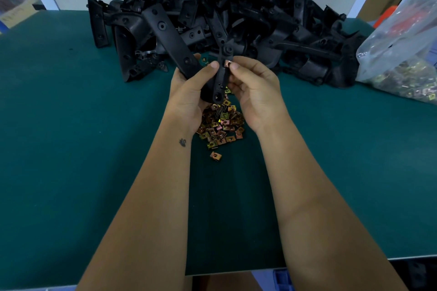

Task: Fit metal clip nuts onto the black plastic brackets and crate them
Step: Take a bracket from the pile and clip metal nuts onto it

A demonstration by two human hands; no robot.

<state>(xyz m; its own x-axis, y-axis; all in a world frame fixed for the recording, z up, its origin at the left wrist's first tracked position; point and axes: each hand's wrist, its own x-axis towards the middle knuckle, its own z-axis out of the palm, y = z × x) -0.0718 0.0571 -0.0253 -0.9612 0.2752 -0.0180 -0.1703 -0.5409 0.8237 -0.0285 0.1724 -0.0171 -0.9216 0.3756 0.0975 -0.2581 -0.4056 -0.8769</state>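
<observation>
A green table [71,149] fills the view, with a white panel behind it. At the far edge rises a heap of black brackets [236,12]; at the right lies a clear bag of clip nuts [402,68]. Your left hand [189,92] is curled round one black bracket [221,78], held above the table with its long axis running away from you, near end low and far end raised towards the heap. Your right hand [255,87] pinches a single clip nut [227,63] between thumb and forefinger, pressed against the bracket's right edge about midway along its visible length. The clip thus lies just left of your right fingertips, and the push it seems to need runs leftwards, across the bracket's long axis; your left thumb, set on the opposite edge, looks placed to brace against it. Whether the clip is fully seated cannot be told. Directly beneath your hands lies a loose pile of clip nuts [221,123], with one stray nut [216,156] nearer you. Nothing stands between clip and bracket. No crate is plainly visible.
</observation>
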